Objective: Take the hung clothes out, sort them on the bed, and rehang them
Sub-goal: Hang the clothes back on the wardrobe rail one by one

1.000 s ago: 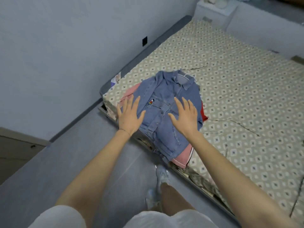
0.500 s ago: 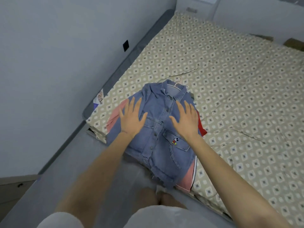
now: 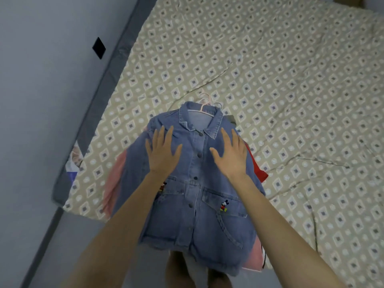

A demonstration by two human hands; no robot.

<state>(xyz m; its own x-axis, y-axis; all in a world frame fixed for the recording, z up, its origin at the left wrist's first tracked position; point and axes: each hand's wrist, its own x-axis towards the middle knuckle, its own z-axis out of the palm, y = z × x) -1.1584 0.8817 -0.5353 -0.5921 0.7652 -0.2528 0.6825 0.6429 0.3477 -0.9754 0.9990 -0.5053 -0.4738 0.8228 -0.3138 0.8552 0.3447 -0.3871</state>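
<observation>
A blue denim jacket (image 3: 197,196) with small cartoon patches lies face up on top of a pile at the near corner of the bed (image 3: 291,100), its hem hanging over the edge. A pale pink hanger (image 3: 204,104) pokes out of its collar. Under it show a pink garment (image 3: 114,179) on the left and a red garment (image 3: 258,169) on the right. My left hand (image 3: 163,151) lies flat with spread fingers on the jacket's left chest. My right hand (image 3: 230,152) lies flat on its right chest.
The bed carries a beige cover with a diamond pattern. A grey bed frame (image 3: 99,84) runs along a grey wall with a black socket (image 3: 99,48) at left. Grey floor (image 3: 47,246) lies below left; my legs stand at the bed's edge.
My view has swung closer and squarer over the pile. Both hands have slid up the jacket from its pocket area to the chest near the collar, staying flat.
</observation>
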